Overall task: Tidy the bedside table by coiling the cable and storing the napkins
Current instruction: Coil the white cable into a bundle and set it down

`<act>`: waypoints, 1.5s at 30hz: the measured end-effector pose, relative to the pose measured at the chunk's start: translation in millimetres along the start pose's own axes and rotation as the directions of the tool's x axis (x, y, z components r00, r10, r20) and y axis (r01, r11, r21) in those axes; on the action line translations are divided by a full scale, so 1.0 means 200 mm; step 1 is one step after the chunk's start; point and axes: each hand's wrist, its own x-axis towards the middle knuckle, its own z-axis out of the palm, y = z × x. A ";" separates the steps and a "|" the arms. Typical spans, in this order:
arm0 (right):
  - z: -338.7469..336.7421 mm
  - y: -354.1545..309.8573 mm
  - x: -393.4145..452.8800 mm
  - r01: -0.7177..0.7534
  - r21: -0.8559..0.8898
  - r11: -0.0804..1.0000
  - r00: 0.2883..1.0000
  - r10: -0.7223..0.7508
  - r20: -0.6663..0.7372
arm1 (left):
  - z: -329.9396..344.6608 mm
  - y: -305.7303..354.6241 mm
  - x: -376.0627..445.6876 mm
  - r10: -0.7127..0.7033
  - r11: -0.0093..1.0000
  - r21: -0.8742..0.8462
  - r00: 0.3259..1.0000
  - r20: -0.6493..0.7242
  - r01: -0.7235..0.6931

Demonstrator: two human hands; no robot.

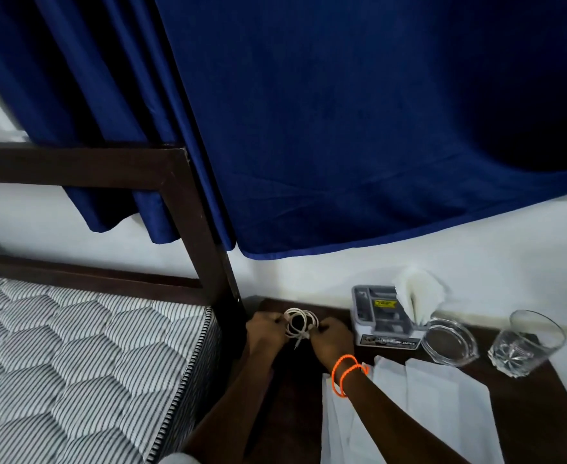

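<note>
A white cable (300,321) is wound into a small coil above the far left corner of the dark bedside table (539,406). My left hand (263,331) pinches the coil's left side and my right hand (332,339), with orange bands at the wrist, grips its right side. A loose cable end hangs down between the hands. Flat white napkins (442,396) lie spread on the table under and right of my right forearm. A grey napkin holder (380,314) stands at the back with white napkins (419,293) sticking up from it.
A glass ashtray (449,341) and an empty tumbler (526,343) stand right of the holder. The striped mattress (84,356) and dark bed frame (188,209) lie to the left. A blue curtain (342,128) hangs over the white wall behind.
</note>
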 end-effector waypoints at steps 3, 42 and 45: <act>0.00 0.01 0.00 -0.003 -0.008 1.000 1.000 0.003 -0.002 | 0.00 0.00 -0.01 0.023 1.000 -0.001 1.000 0.008 -0.023; -0.11 -0.13 0.01 -0.166 0.467 0.868 0.985 0.123 0.123 | -0.07 0.15 0.02 0.024 0.992 0.118 0.984 0.177 -0.045; -0.20 -0.22 -0.08 -0.219 0.618 0.755 0.970 0.100 0.222 | -0.18 0.22 -0.04 -0.029 0.998 -0.040 0.961 0.274 0.041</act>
